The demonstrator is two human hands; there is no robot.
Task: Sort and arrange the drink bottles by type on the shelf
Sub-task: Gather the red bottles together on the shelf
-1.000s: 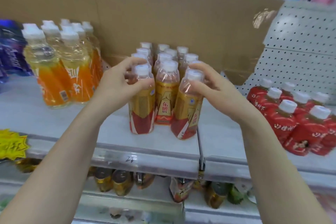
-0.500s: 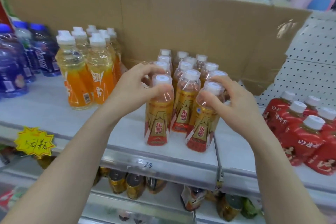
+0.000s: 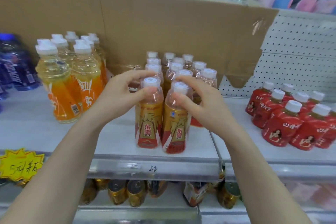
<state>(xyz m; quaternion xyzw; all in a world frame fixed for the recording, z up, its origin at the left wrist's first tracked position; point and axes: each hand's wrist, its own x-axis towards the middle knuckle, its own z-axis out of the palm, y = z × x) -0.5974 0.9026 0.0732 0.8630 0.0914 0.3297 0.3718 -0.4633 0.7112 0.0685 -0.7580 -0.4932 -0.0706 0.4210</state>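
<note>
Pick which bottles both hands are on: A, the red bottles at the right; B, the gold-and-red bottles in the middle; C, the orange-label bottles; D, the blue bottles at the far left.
B: the left hand grips the neck of the front left gold-and-red bottle, and the right hand grips the front right gold-and-red bottle beside it.

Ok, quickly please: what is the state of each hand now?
Left hand: grips the neck of the front left gold bottle.
Right hand: grips the neck of the front right gold bottle.
</note>
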